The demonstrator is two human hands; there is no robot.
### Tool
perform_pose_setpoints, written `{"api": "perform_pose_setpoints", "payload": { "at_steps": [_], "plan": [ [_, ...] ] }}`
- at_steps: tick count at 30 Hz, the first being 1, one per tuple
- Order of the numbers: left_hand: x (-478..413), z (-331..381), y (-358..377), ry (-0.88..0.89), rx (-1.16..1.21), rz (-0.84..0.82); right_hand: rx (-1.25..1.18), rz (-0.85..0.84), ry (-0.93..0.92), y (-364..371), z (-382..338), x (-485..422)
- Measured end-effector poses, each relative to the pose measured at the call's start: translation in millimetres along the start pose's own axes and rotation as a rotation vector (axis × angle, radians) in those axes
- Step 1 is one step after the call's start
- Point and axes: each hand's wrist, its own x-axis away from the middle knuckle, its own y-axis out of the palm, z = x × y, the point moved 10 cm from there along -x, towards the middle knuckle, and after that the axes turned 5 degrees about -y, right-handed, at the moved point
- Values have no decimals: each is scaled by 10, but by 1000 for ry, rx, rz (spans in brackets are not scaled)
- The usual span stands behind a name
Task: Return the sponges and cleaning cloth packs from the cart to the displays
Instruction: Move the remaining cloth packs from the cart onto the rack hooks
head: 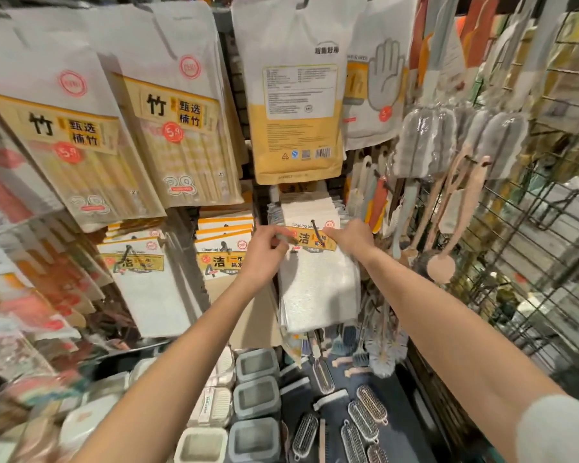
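Note:
A white cleaning cloth pack [318, 289] with a yellow label hangs in front of me on a display hook [315, 225], at the front of a row of like packs. My left hand [268, 252] pinches the left end of its label band. My right hand [351, 237] grips the right end of the same band. More cleaning cloth packs [147, 282] hang on the hooks to the left, some with tan cloth [224, 262]. The cart is out of view.
Bamboo chopstick packs [178, 135] and a yellow-and-white glove pack [298, 105] hang above. Long-handled brushes [448, 208] hang on the right by a wire grid panel [532, 262]. Grey containers [256, 396] and small scrub brushes [365, 416] lie on the shelf below.

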Motion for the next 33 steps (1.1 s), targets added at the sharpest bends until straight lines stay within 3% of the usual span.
{"api": "perform_pose_setpoints", "payload": {
  "at_steps": [3,8,10,20,28,33],
  "plan": [
    [58,38,101,-40,77,-47,98,-41,-26,-107,-29,158],
    [275,278,481,-71,193,-117,10,-28,-128,-570,179,791],
    [471,451,802,-86,263,-201,-18,4,-87,-858,436,1148],
    [2650,1461,3081,-10,256,-766,-149,144,261,-2152,2683,3919],
    [4904,2135,4559,-37,287,-1110,-147,324,584,-3005,4257,6290],
    [6039,2386,5339,-2,177,-1299,-186,438,777,-3354,4977,7491]
  ]
}}
